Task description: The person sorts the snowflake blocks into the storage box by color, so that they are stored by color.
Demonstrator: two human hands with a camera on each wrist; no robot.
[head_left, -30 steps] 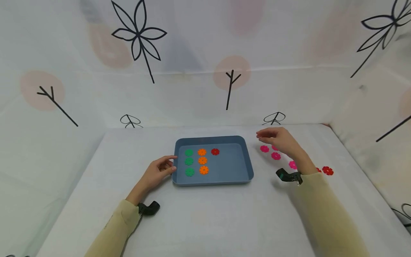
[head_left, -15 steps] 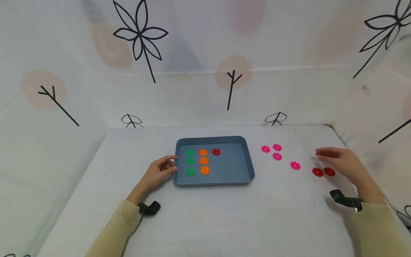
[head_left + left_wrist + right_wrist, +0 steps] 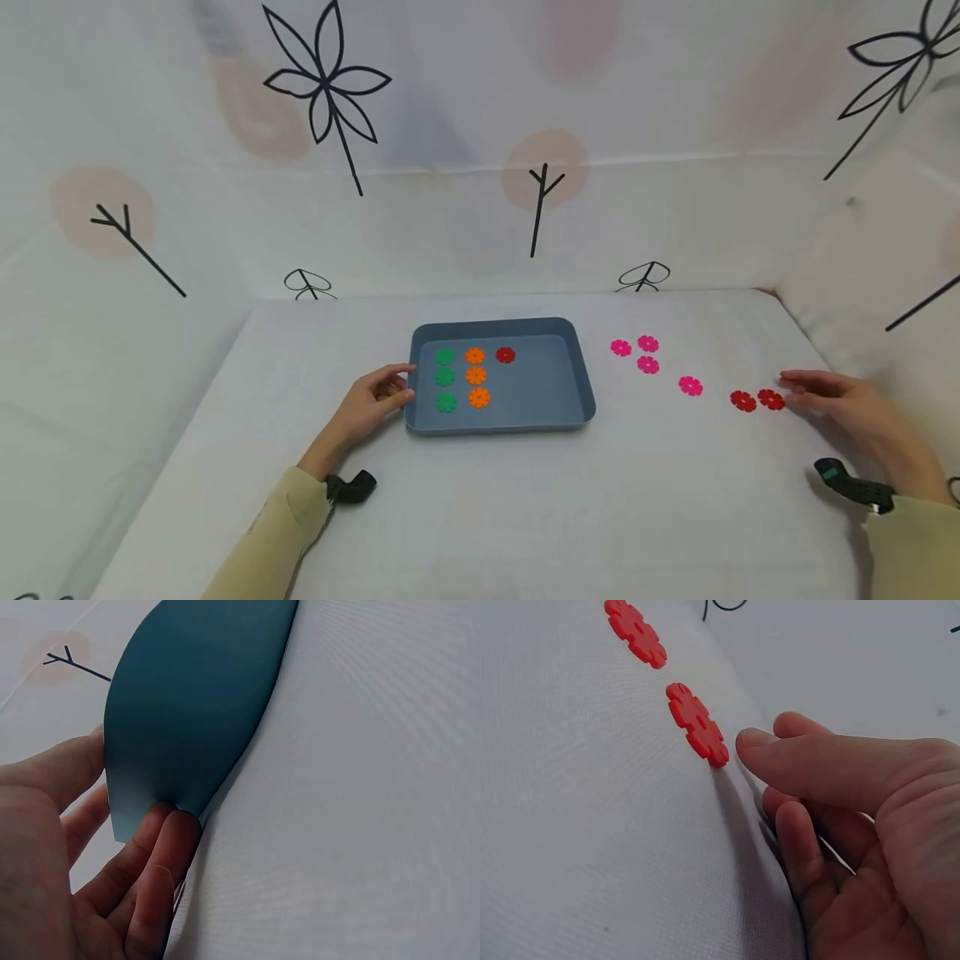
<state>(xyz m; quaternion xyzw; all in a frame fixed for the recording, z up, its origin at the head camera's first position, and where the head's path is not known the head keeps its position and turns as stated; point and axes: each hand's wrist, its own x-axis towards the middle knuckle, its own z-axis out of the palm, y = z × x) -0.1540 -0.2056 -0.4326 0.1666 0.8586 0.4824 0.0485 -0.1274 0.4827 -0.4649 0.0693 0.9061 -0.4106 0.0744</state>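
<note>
A blue-grey tray lies on the white tabletop with green, orange and red flower-shaped discs inside it. My left hand holds the tray's left side, its fingertips against the outer wall and rim, as the left wrist view also shows. Far to the right, my right hand hovers beside a red flower disc, fingers loosely bent and nothing between them. In the right wrist view a small gap separates the thumb from that disc. Another red disc lies just left of it.
Several pink flower discs, one of them a single disc, lie between the tray and the red pair. Inside the tray are a green column, an orange column and one red disc. A patterned cloth wall stands behind.
My right hand has moved from above the pink discs rightward, then down to the right side of the red pair. The left hand stays at the tray.
</note>
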